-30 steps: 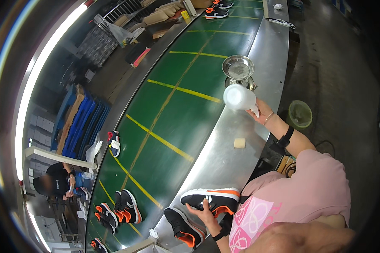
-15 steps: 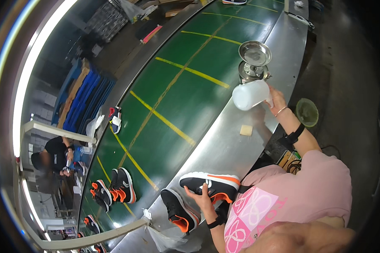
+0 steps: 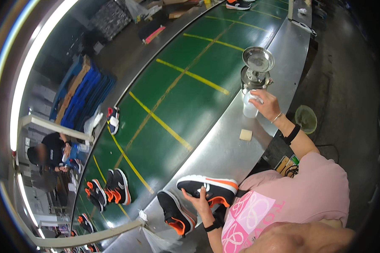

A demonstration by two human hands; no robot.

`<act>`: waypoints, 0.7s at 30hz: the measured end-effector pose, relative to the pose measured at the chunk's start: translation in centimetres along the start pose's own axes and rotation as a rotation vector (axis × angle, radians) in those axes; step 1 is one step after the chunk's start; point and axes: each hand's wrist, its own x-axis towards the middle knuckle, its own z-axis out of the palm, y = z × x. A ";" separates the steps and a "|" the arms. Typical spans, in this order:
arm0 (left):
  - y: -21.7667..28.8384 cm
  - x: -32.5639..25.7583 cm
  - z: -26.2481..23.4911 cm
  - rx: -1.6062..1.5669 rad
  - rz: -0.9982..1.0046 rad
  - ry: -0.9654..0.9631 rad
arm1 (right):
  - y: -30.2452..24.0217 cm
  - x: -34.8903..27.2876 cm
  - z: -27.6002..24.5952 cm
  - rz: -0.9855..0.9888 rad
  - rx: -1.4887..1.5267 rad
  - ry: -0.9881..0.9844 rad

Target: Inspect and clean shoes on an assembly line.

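Observation:
My left hand (image 3: 198, 205) grips a black sneaker (image 3: 215, 186) with a white and orange sole, which lies on its side against my body at the metal ledge. Its mate, another black sneaker (image 3: 175, 213) with orange lining, rests just left of that hand. Over the ledge, my right hand (image 3: 266, 105) has its fingers closed round the upper part of a translucent white plastic bottle (image 3: 250, 111). The bottle looks upright, close beside a metal dispenser (image 3: 256, 69) with a round dish on top. Whether its base touches the ledge I cannot tell.
A pale square sponge (image 3: 245, 135) lies on the metal ledge (image 3: 223, 147). Several sneakers (image 3: 118, 186) ride on the green conveyor belt (image 3: 173, 101). A co-worker (image 3: 50, 152) sits across it. A greenish bin (image 3: 306, 119) stands on the floor at right. A pale frame bar (image 3: 93, 237) crosses the near left.
My right hand has turned the bottle from tilted to upright and shifted its grip toward the top. My left hand still holds the sneaker, almost in the same place.

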 end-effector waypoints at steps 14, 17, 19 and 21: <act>-0.8 0.8 -0.7 0.119 0.070 -0.001 | -1.1 1.3 -1.1 -0.002 -0.005 -0.136; -0.8 0.6 -0.7 0.077 0.069 0.001 | -3.9 0.9 0.8 -0.063 0.081 -0.089; -0.9 0.6 -0.6 0.098 0.067 0.016 | -7.8 -0.7 2.4 -0.005 0.272 -0.228; -0.9 0.8 -0.5 0.109 0.087 0.012 | -11.1 -3.9 5.1 -0.003 0.461 -0.421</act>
